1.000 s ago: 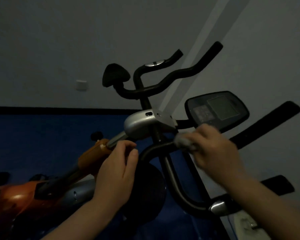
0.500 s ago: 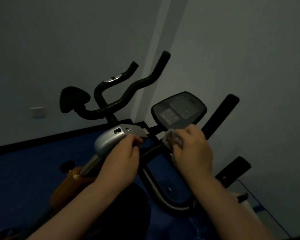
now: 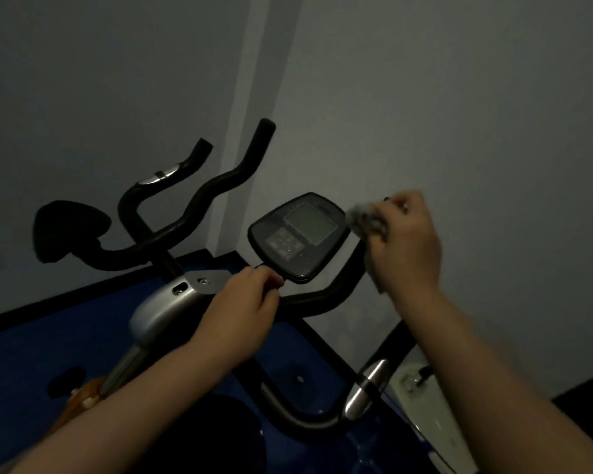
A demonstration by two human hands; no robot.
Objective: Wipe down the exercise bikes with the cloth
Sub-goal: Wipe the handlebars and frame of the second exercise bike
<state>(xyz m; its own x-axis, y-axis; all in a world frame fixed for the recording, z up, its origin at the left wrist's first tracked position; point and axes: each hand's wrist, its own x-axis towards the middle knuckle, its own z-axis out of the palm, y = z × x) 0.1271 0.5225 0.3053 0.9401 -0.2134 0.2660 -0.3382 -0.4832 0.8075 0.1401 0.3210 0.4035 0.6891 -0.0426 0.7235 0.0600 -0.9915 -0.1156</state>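
The nearest exercise bike has a black console (image 3: 298, 236) with a grey screen and a black handlebar (image 3: 326, 295) curving up to the right. My right hand (image 3: 404, 244) is closed around a crumpled grey cloth (image 3: 362, 218) and wraps the upper end of that right handlebar, just right of the console. My left hand (image 3: 243, 309) grips the handlebar's centre beside the silver stem cover (image 3: 165, 306), below the console. A second bike's black handlebars (image 3: 192, 206) and saddle (image 3: 65, 230) stand behind to the left.
Grey walls meet in a corner right behind the bikes. The floor is blue (image 3: 48, 336) with a black skirting line. An orange bike frame (image 3: 83, 395) lies low at left. A white part (image 3: 428, 405) sits at lower right.
My right hand has moved the cloth from the handlebar's middle up to its right upper end beside the console. My left hand shifted onto the handlebar centre. The view tilted.
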